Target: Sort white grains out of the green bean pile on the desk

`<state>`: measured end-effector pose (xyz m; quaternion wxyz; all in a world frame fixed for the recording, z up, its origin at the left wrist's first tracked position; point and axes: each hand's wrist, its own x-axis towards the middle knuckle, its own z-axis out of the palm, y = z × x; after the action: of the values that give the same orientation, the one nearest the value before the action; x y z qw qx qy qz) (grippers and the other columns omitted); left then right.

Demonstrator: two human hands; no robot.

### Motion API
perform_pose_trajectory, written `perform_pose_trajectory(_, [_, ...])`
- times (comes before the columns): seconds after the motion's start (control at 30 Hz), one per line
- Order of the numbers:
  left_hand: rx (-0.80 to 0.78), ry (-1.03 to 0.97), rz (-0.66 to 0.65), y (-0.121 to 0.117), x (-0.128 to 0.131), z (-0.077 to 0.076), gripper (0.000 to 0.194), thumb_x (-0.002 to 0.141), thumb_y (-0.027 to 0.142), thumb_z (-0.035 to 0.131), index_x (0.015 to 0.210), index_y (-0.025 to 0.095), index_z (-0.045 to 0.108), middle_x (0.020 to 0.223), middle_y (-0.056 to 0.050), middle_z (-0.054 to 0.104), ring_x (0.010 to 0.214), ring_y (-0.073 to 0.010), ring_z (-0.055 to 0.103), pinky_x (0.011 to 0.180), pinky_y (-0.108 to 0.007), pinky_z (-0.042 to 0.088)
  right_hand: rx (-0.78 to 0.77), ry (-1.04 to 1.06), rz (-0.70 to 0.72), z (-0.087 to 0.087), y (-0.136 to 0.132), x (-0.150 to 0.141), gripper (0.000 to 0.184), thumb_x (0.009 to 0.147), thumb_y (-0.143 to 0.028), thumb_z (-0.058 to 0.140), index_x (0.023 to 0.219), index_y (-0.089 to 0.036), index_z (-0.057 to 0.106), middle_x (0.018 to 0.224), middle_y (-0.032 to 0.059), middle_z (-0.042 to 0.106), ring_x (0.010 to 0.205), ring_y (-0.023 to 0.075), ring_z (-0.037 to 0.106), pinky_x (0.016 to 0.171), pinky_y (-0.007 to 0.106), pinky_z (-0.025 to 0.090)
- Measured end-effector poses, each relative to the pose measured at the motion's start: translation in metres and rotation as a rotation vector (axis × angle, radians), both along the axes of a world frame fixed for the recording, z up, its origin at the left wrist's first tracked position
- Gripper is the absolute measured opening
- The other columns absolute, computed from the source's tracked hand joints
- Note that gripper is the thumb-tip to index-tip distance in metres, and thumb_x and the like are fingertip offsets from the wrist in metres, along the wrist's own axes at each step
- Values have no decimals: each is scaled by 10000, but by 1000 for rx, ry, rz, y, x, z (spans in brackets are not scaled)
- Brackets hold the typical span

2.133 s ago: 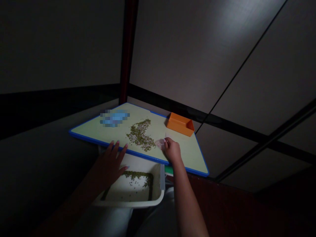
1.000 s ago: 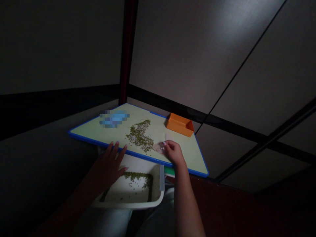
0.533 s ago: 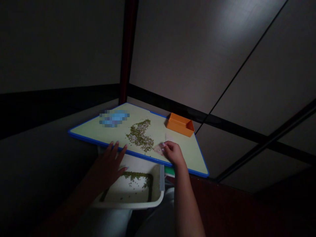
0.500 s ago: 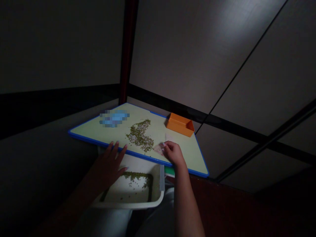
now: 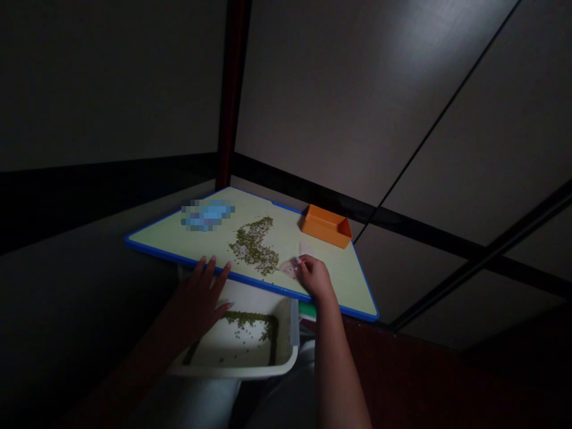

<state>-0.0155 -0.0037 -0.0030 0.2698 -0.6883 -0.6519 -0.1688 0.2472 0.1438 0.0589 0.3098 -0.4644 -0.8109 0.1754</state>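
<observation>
A spread of small green and brownish grains (image 5: 254,247), perhaps dried peppercorns or seeds, lies across the middle of the pale tabletop (image 5: 339,280) with its blue rim. Just right of the grains, my right hand (image 5: 314,276) rests low over the table, thumb and fingertips pinched together. Whatever is between them is too small to make out. Under those fingertips shows a pinkish printed patch (image 5: 288,269) with a few tiny specks on it. My left hand (image 5: 203,295) lies with fingers spread over the near blue edge, above a white bin (image 5: 250,370) holding more green grains.
An orange open box (image 5: 328,226) stands at the back right of the table. At the left is a blurred-out blue patch (image 5: 208,214). Panelled walls (image 5: 313,107) close in behind the table. The white bin sits at my lap, below the table's near edge.
My right hand has shifted slightly right and toward me from its place two seconds ago, with small finger movements since. My left hand, the box and the bin stay put.
</observation>
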Motion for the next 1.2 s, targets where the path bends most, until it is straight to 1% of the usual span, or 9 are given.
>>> perform_pose_trajectory(0.1, [7, 19, 14, 0, 1, 2, 690, 818, 400, 603, 1424, 110, 446, 1446, -298, 453, 1368, -467, 398, 945, -518, 474, 14, -28, 17, 3, -2, -3, 270, 931, -306, 484, 883, -197, 726, 777, 54, 726, 698, 171, 617, 627, 241, 379])
perform_pose_trajectory(0.17, [16, 26, 8, 0, 1, 3, 688, 818, 410, 602, 1415, 101, 455, 1433, -300, 464, 1361, -469, 405, 952, -520, 472, 5, -2, 55, 3, -3, -5, 265, 925, -299, 488, 883, -193, 727, 783, 55, 727, 708, 172, 618, 647, 242, 397])
perform_pose_trajectory(0.33, [21, 1, 17, 4, 0, -1, 707, 807, 424, 616, 1415, 102, 453, 1429, -287, 475, 1360, -465, 406, 970, -532, 461, -68, 239, 208, -4, 1, -5, 304, 912, -359, 485, 877, -165, 717, 806, 53, 722, 732, 168, 626, 679, 243, 447])
perform_pose_trajectory(0.43, [20, -7, 26, 5, -1, -4, 715, 815, 435, 603, 1430, 114, 434, 1452, -282, 456, 1380, -460, 380, 978, -538, 450, -106, 329, 242, -7, 3, -4, 320, 890, -391, 505, 855, -154, 717, 778, 51, 713, 710, 168, 619, 651, 245, 448])
perform_pose_trajectory(0.53, [19, -4, 7, 3, -2, -5, 696, 841, 438, 563, 1442, 118, 416, 1472, -281, 437, 1404, -446, 351, 1004, -540, 433, -132, 329, 235, -9, 4, -3, 307, 875, -386, 524, 850, -151, 719, 749, 49, 708, 682, 168, 615, 630, 249, 441])
perform_pose_trajectory(0.7, [38, 0, 1, 3, -2, -7, 734, 816, 452, 601, 1440, 112, 418, 1469, -282, 440, 1410, -451, 342, 1016, -537, 427, -120, 274, 234, -8, 3, -3, 290, 888, -368, 527, 877, -159, 729, 759, 46, 719, 679, 163, 621, 633, 249, 442])
perform_pose_trajectory(0.87, [43, -18, -1, 4, -2, -7, 701, 824, 423, 587, 1432, 112, 430, 1467, -277, 444, 1405, -450, 349, 1011, -536, 430, -102, 227, 252, -7, 2, -3, 285, 905, -359, 522, 896, -164, 730, 773, 43, 725, 683, 160, 624, 644, 246, 443])
perform_pose_trajectory(1.1, [47, 27, 3, 0, 0, -1, 675, 839, 416, 581, 1421, 103, 442, 1439, -289, 460, 1369, -453, 398, 968, -516, 466, -39, 173, 113, -7, 3, -2, 267, 902, -331, 510, 857, -168, 717, 748, 50, 715, 678, 166, 624, 618, 236, 428])
perform_pose_trajectory(1.2, [54, 52, 6, 0, 0, 0, 682, 840, 414, 582, 1430, 107, 432, 1437, -294, 459, 1358, -456, 412, 925, -504, 491, -21, 155, 77, -6, 4, -1, 265, 907, -322, 504, 850, -170, 713, 760, 53, 721, 680, 167, 630, 625, 234, 431])
